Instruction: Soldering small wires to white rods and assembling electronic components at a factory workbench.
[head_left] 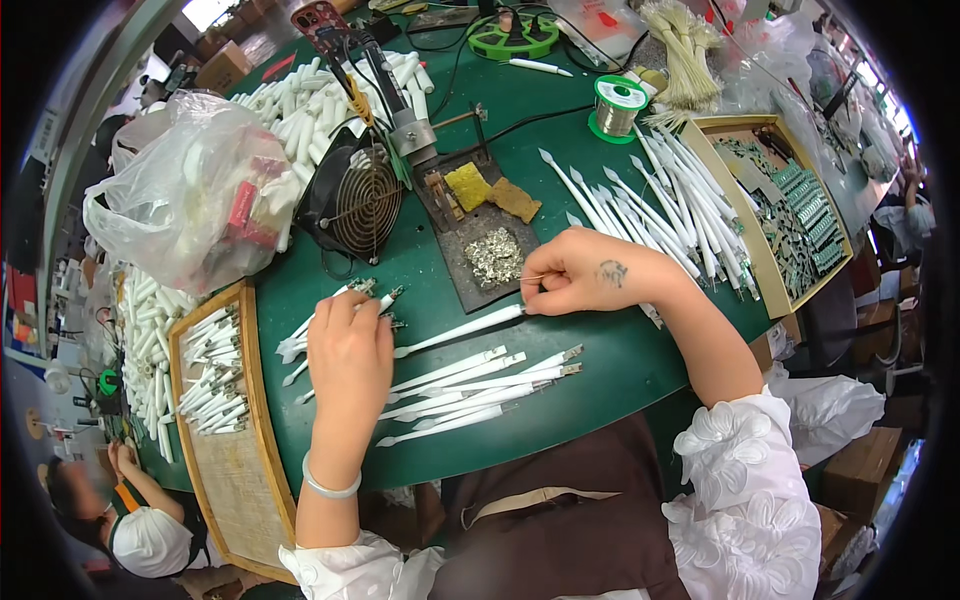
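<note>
- Right hand (575, 272): pinches one end of a white pointed stick (462, 330).
- Left hand (350, 345): curled over similar sticks (293, 346) on the tabletop (625, 365); grasp cannot be told.

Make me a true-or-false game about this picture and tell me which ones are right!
1. The right hand is at one end of a long white stick. True.
2. The table is red. False: the table is green.
3. The bracelet is on the right wrist. False: the bracelet is on the left wrist.
4. A black fan stands beside a see-through plastic bag. True.
5. The box at the far right is full of apples. False: the box holds green circuit boards.
</note>
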